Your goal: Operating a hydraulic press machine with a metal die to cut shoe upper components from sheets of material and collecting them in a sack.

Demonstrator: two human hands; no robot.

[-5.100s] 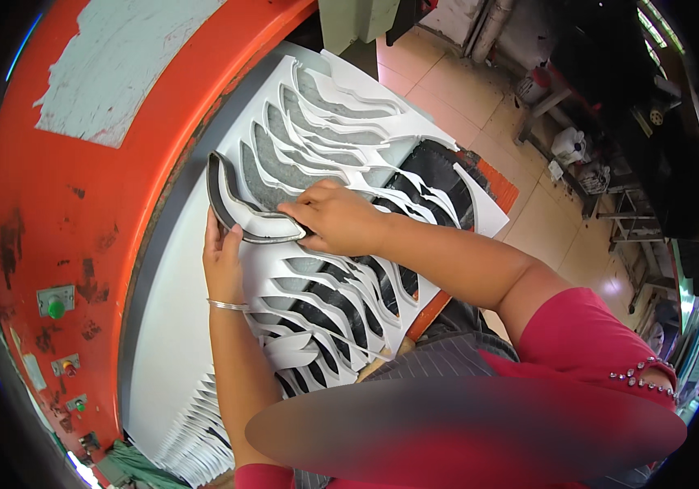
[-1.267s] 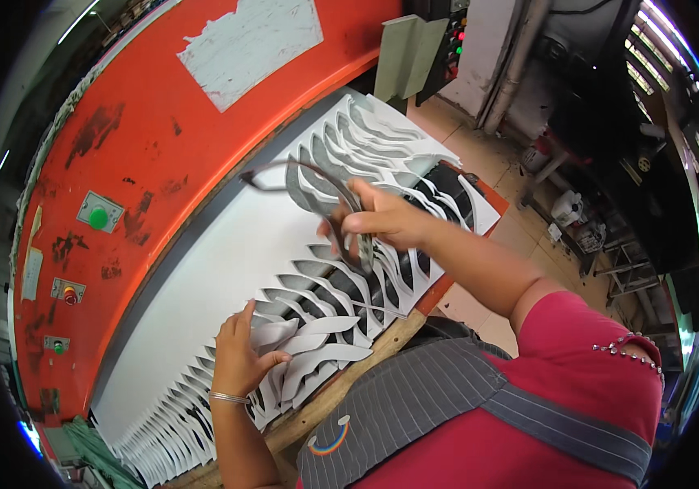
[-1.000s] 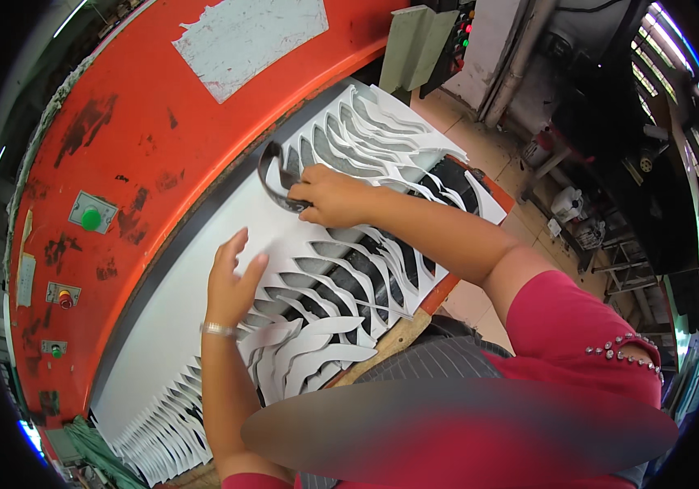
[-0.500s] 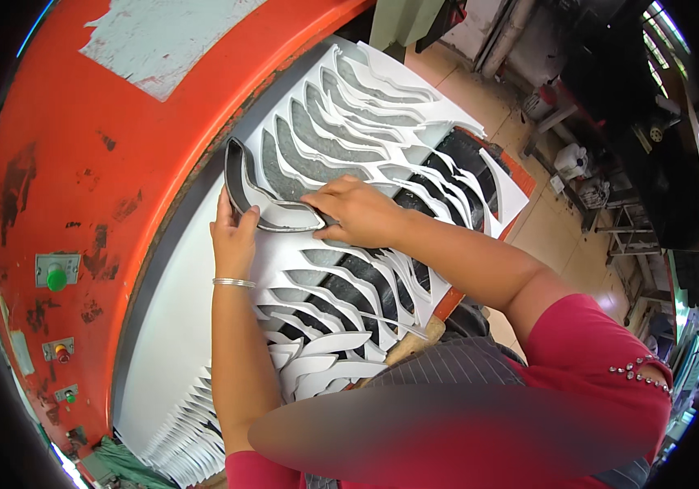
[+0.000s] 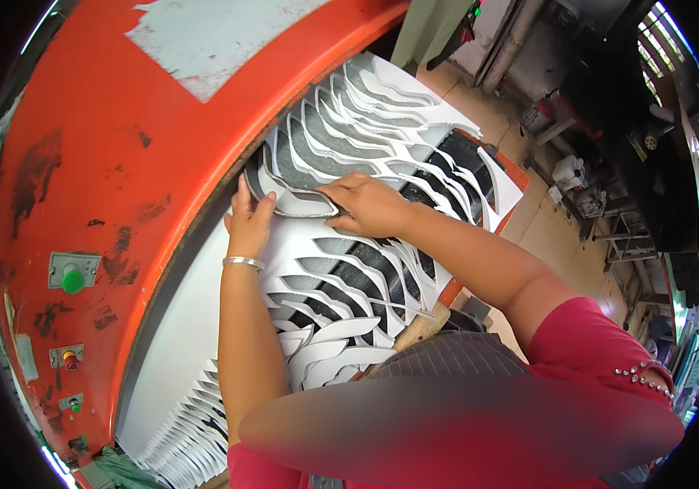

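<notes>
A curved metal cutting die, wavy in outline and hollow inside, rests on a white sheet with rows of wavy cut-outs. My left hand, a silver bangle at its wrist, grips the die's near left side, thumb on the near wall. The fingers of my right hand are closed on the die's right end; some fingertips are hidden. The die's far left part lies close to the red machine's lower edge. Just beyond the die, thin white strips separate wavy openings that show grey beneath.
An orange-red machine curves over the sheet's left side, carrying a green push button and a red knob. Loose white offcuts lie near my body. At right are a tiled floor and a white jug.
Both hands have shifted the die slightly away from me, closer to the row of cut openings and the machine's edge. The view has shifted a little; both hands keep their grip.
</notes>
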